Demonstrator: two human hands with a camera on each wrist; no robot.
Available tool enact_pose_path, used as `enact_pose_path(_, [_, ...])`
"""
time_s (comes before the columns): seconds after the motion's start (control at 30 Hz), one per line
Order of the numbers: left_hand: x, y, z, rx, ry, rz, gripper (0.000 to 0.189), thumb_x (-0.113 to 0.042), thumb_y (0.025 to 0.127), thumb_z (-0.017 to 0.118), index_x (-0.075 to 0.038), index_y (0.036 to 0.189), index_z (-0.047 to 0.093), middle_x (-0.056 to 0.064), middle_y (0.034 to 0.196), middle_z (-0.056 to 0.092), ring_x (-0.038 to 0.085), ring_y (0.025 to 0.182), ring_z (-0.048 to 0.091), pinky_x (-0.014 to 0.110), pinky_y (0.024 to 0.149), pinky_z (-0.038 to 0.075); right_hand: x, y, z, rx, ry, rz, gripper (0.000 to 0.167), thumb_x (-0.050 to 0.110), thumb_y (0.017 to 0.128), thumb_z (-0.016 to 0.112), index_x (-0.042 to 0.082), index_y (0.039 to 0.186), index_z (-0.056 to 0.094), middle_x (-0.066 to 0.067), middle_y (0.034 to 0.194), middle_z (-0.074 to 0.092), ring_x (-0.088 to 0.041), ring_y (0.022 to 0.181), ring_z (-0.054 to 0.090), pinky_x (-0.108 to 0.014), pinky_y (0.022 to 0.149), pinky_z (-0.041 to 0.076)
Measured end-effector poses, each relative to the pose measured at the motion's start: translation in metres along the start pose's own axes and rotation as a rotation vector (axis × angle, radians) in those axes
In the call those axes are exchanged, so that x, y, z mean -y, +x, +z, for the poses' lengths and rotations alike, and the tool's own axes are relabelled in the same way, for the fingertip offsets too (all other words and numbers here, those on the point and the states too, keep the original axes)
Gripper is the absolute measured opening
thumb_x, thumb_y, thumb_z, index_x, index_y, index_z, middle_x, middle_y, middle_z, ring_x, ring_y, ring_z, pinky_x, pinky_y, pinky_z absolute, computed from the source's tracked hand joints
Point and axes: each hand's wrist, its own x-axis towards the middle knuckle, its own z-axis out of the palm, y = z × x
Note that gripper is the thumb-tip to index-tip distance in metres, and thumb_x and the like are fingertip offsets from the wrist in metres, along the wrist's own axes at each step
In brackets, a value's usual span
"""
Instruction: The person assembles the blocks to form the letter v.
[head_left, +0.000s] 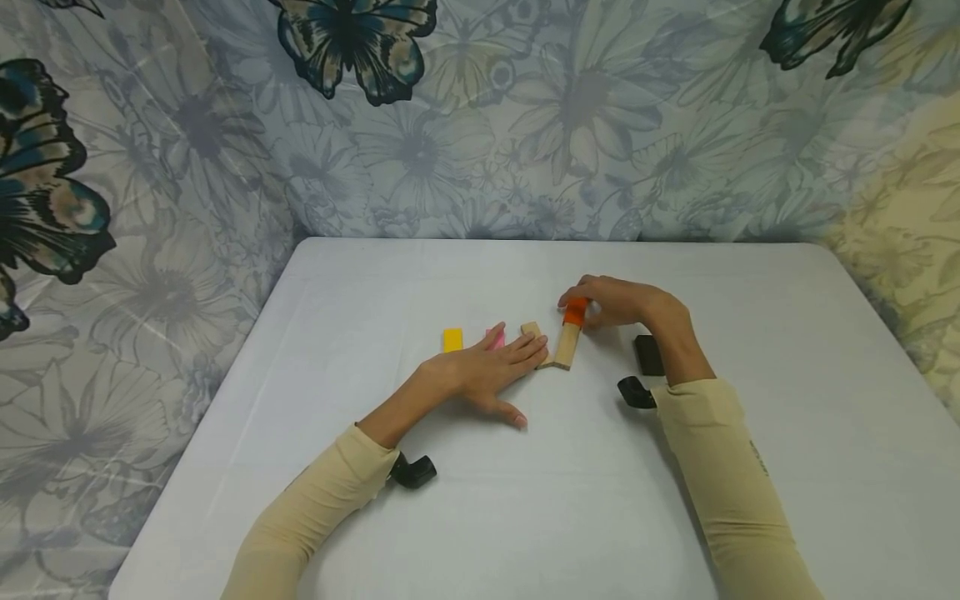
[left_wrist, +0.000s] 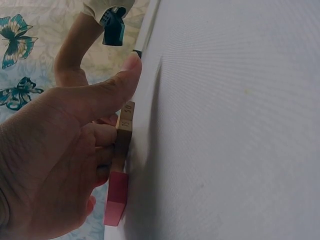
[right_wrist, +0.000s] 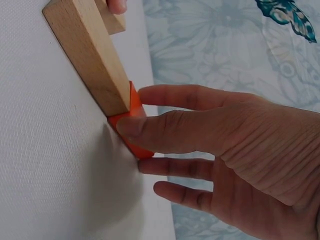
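Observation:
Between thumb and fingers, my right hand (head_left: 621, 303) pinches an orange block (right_wrist: 136, 131). That block meets the far end of a plain wooden block (head_left: 567, 346), which lies flat on the white table (head_left: 585, 517). My left hand (head_left: 487, 373) is spread with its fingers straight, over another wooden block (head_left: 530, 328) and a pink block (head_left: 495, 337). Both are partly hidden by it in the head view. Left fingertips touch the wooden pieces; printed digits show on the wood ends (left_wrist: 125, 124) in the left wrist view. A yellow block (head_left: 452, 339) lies just beyond the left hand.
A black rectangular object (head_left: 648, 356) lies beside my right forearm. Black camera mounts (head_left: 637, 392) stick out at both wrists. Patterned cloth with butterflies (head_left: 352, 50) hangs behind the table's far edge and along its left side.

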Motion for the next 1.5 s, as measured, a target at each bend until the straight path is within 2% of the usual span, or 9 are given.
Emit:
enact_pose_path(0.53, [0.001, 0.0004, -0.0004, 0.001, 0.001, 0.004, 0.113, -0.076, 0.094, 0.055, -0.015, 0.169, -0.003, 0.002, 0.178, -0.012, 0.019, 0.167, -0.009, 0.056, 0.133, -0.013, 0.0018, -0.0025, -0.0018, 0.005, -0.002, -0.016, 0.046, 0.004, 0.094, 0.071, 0.01, 0.139, 0.065, -0.023, 0.139, 0.06, -0.044, 0.132, 0.056, -0.065, 0.113, 0.046])
enact_pose_path(0.9, [0.0007, 0.0001, -0.0012, -0.002, -0.002, 0.006, 0.113, -0.075, 0.094, 0.055, -0.014, 0.169, -0.003, 0.003, 0.178, -0.012, 0.019, 0.167, -0.009, 0.056, 0.133, -0.012, 0.0021, -0.001, -0.0022, 0.002, 0.003, 0.003, 0.046, 0.006, 0.094, 0.073, 0.012, 0.139, 0.066, -0.021, 0.137, 0.061, -0.042, 0.131, 0.057, -0.065, 0.112, 0.047])
enact_pose_path(1.37, [0.0005, -0.0008, -0.0011, -0.006, -0.007, 0.006, 0.113, -0.075, 0.094, 0.056, -0.014, 0.169, -0.001, 0.004, 0.179, -0.01, 0.021, 0.167, -0.007, 0.057, 0.133, -0.011, 0.0027, -0.0026, -0.0011, 0.0, 0.007, -0.02, 0.049, 0.004, 0.093, 0.072, 0.01, 0.141, 0.064, -0.022, 0.14, 0.06, -0.043, 0.133, 0.056, -0.065, 0.112, 0.047])
enact_pose_path(1.5, [0.0003, -0.0011, -0.0015, -0.001, -0.008, 0.003, 0.113, -0.075, 0.094, 0.056, -0.014, 0.169, -0.001, 0.004, 0.178, -0.011, 0.021, 0.167, -0.008, 0.057, 0.133, -0.011, 0.0016, -0.0014, -0.0006, 0.011, 0.006, -0.003, 0.052, 0.007, 0.094, 0.073, 0.011, 0.145, 0.061, -0.022, 0.14, 0.06, -0.041, 0.131, 0.057, -0.063, 0.112, 0.047])
